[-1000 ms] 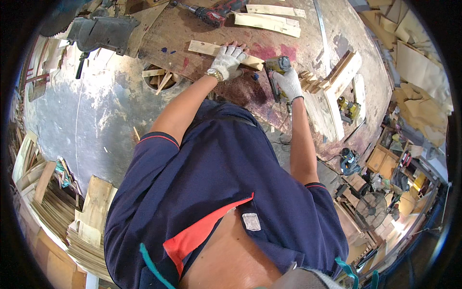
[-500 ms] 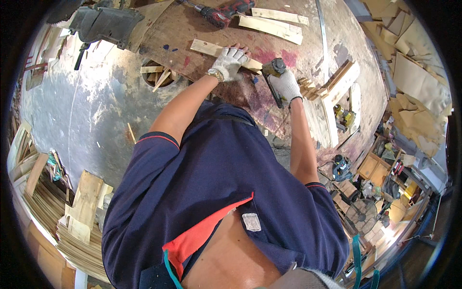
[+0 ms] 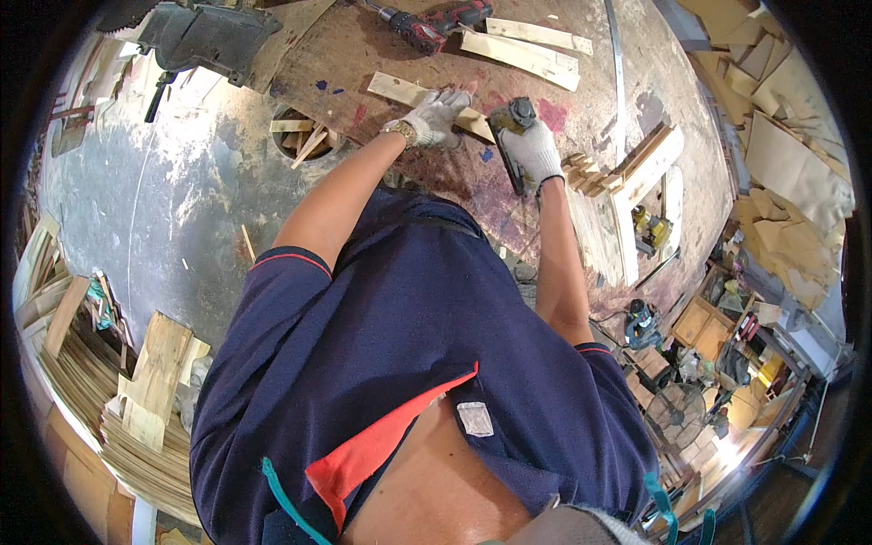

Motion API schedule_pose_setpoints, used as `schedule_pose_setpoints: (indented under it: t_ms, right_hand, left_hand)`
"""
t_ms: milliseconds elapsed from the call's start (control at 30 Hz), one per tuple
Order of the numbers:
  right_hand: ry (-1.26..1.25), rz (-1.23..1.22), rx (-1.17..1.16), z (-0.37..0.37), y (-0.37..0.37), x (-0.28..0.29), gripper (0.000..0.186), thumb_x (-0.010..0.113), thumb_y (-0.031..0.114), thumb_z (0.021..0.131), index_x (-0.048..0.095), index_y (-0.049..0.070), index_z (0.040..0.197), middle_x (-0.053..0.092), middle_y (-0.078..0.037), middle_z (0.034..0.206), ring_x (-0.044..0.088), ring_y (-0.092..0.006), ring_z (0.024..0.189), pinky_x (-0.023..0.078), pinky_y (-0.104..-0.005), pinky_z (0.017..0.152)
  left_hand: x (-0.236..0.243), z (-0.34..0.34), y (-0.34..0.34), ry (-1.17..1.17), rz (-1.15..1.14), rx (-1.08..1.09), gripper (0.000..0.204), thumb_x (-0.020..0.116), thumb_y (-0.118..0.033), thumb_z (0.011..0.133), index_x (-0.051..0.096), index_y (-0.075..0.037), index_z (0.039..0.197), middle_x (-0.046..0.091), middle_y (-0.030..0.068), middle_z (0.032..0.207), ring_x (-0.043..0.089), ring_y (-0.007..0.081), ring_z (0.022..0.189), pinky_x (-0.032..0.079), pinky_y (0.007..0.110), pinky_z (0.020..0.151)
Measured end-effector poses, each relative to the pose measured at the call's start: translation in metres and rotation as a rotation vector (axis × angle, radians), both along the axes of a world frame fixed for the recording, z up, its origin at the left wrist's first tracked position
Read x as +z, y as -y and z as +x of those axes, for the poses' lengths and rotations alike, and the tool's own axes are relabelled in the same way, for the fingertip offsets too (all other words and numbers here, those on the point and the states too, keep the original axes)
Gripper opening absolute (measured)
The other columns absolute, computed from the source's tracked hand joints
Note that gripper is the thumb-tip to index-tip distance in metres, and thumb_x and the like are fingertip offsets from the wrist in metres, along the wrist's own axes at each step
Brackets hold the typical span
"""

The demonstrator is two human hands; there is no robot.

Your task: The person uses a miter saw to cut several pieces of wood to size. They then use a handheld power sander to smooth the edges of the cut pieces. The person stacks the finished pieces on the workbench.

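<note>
In a white knit glove, my left hand (image 3: 435,117) lies across a pale wooden strip (image 3: 396,89) on the workbench. Its fingers stretch forward and slightly apart, pressing the strip rather than wrapping it. My right hand (image 3: 536,151), gloved too, is wrapped around a black and yellow nail gun (image 3: 505,156). The tool's top end sits right beside the strip's right end; whether they touch I cannot tell. My palm and glove hide the strip's middle.
Beyond my hands lie a red and black cordless drill (image 3: 418,29) and loose wooden strips (image 3: 522,60). A dark metal machine (image 3: 204,41) stands far left, near a round hole (image 3: 307,141) holding offcuts. Stacked wood pieces (image 3: 601,209) and a yellow tool (image 3: 650,227) are at right.
My right hand and the nail gun have shifted slightly forward and left, closer over the strip's end. My left hand stays on the strip. The whole view has moved a little.
</note>
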State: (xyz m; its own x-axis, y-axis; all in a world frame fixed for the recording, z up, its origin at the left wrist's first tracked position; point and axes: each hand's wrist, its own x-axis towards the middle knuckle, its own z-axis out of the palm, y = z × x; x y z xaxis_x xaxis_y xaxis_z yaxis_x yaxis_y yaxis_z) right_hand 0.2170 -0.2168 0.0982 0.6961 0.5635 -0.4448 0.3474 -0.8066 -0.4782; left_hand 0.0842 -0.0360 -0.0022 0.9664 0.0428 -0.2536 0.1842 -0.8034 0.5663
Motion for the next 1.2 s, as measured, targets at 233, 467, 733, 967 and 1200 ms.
schedule_pose_setpoints:
  t_ms: [233, 467, 733, 967, 1200]
  right_hand:
    - [-0.046, 0.012, 0.053, -0.007, -0.028, 0.011, 0.042, 0.072, 0.032, 0.079, 0.075, 0.003, 0.110, 0.074, -0.026, 0.100, 0.071, -0.0429, 0.100, 0.057, -0.0463, 0.088]
    - [-0.047, 0.030, -0.013, -0.033, -0.025, 0.030, 0.041, 0.071, 0.033, 0.079, 0.074, 0.003, 0.106, 0.075, -0.025, 0.100, 0.071, -0.0443, 0.099, 0.057, -0.0478, 0.087]
    - [0.190, 0.060, -0.320, -0.050, 0.108, -0.009, 0.055, 0.075, 0.034, 0.077, 0.067, 0.006, 0.123, 0.070, -0.030, 0.108, 0.068, -0.0464, 0.104, 0.056, -0.0496, 0.090]
    - [0.326, 0.062, -0.460, -0.068, 0.114, 0.012, 0.053, 0.073, 0.020, 0.082, 0.061, 0.013, 0.133, 0.056, -0.035, 0.125, 0.067, -0.0508, 0.097, 0.057, -0.0530, 0.085]
    - [0.277, 0.348, -0.175, -0.043, 0.078, 0.015, 0.062, 0.078, 0.028, 0.079, 0.058, 0.016, 0.136, 0.059, -0.024, 0.128, 0.064, -0.0474, 0.108, 0.055, -0.0522, 0.092]
  left_hand:
    - [0.015, 0.001, -0.001, 0.016, -0.118, 0.050, 0.134, 0.086, -0.026, 0.071, -0.007, -0.014, 0.167, 0.031, 0.0236, 0.165, 0.029, 0.0414, 0.154, 0.028, 0.050, 0.124]
    - [-0.037, -0.002, -0.007, 0.083, -0.153, 0.061, 0.119, 0.080, -0.029, 0.081, -0.002, -0.017, 0.168, 0.022, 0.0186, 0.171, 0.023, 0.0418, 0.157, 0.021, 0.052, 0.127]
    - [-0.009, 0.002, 0.010, 0.119, 0.183, -0.029, 0.078, 0.077, -0.040, 0.084, 0.048, -0.015, 0.152, 0.018, 0.0107, 0.174, 0.023, 0.0368, 0.157, 0.029, 0.052, 0.121]
    - [0.017, -0.018, 0.021, 0.122, 0.297, 0.160, 0.058, 0.075, -0.034, 0.086, 0.059, -0.010, 0.136, 0.048, 0.0160, 0.156, 0.043, 0.0360, 0.145, 0.037, 0.053, 0.113]
    - [0.015, -0.049, -0.008, 0.616, 0.197, 0.369, 0.049, 0.062, -0.032, 0.100, 0.061, 0.001, 0.136, 0.065, 0.0261, 0.129, 0.061, 0.0407, 0.120, 0.047, 0.048, 0.103]
